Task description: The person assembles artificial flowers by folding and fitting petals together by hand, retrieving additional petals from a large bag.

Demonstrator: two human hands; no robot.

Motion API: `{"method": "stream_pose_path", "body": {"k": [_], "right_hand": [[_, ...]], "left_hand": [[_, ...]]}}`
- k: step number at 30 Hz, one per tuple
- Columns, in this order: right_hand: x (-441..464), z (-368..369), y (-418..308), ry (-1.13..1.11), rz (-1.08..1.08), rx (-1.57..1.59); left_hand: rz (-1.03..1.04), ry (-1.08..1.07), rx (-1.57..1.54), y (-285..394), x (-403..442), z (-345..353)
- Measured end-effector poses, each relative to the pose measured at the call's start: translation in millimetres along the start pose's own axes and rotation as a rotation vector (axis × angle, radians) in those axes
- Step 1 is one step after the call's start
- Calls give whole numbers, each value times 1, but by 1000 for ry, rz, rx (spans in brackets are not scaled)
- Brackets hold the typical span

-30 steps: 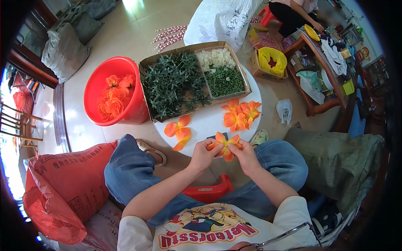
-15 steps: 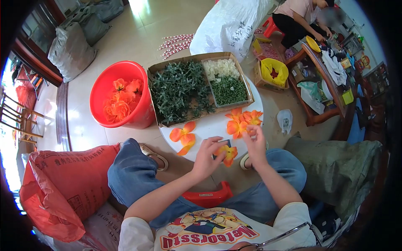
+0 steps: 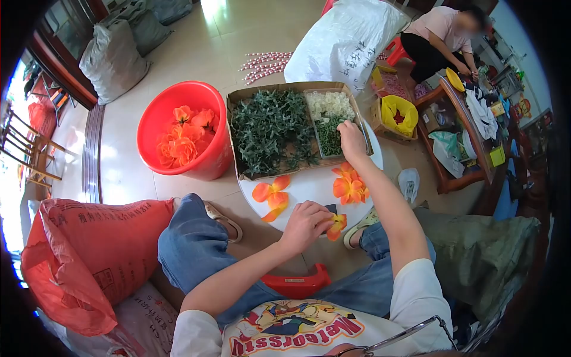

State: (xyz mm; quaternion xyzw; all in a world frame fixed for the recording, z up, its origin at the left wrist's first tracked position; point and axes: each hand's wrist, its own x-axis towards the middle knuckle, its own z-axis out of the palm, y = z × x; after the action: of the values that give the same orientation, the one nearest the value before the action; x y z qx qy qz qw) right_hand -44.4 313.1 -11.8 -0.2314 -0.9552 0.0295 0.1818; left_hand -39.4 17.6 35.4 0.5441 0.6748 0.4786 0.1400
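Low over the near edge of the white round table, my left hand (image 3: 306, 226) is closed on an orange-yellow artificial flower (image 3: 337, 226). A small dark block (image 3: 331, 209) shows just behind that flower. My right hand (image 3: 352, 141) reaches into a clear plastic tray (image 3: 339, 153), its bent fingers among small green plastic pieces (image 3: 327, 132); what they pinch is hidden. White flower centres (image 3: 330, 105) fill the tray's far part. Loose orange petals (image 3: 271, 193) lie on the table at left, and more orange flowers (image 3: 350, 185) lie at right.
A cardboard box (image 3: 238, 101) holds dark green leaves (image 3: 270, 128) and the tray. Left of it stands a red bucket (image 3: 147, 143) with orange flowers. Full sacks (image 3: 107, 250) flank my legs. At the back right, another person (image 3: 437, 41) sits by a wooden table (image 3: 455, 119).
My right hand has moved from beside the held flower, forward into the tray of green pieces. My left hand stays near the table edge with the flower. The view has shifted slightly.
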Motion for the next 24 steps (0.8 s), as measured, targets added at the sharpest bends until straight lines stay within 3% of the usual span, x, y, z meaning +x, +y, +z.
{"method": "stream_pose_path", "body": {"k": [5,18,24], "right_hand": [[-6,-18,6,-88,126,198],[-10,-18,20,13,71,287],[-22,-52,-9,33,214,634]], "left_hand": [[-68,70,-33,-10,2,-8],[-71,94,-58,-13,1,-7],[-117,70,-67,-10,3,-10]]}}
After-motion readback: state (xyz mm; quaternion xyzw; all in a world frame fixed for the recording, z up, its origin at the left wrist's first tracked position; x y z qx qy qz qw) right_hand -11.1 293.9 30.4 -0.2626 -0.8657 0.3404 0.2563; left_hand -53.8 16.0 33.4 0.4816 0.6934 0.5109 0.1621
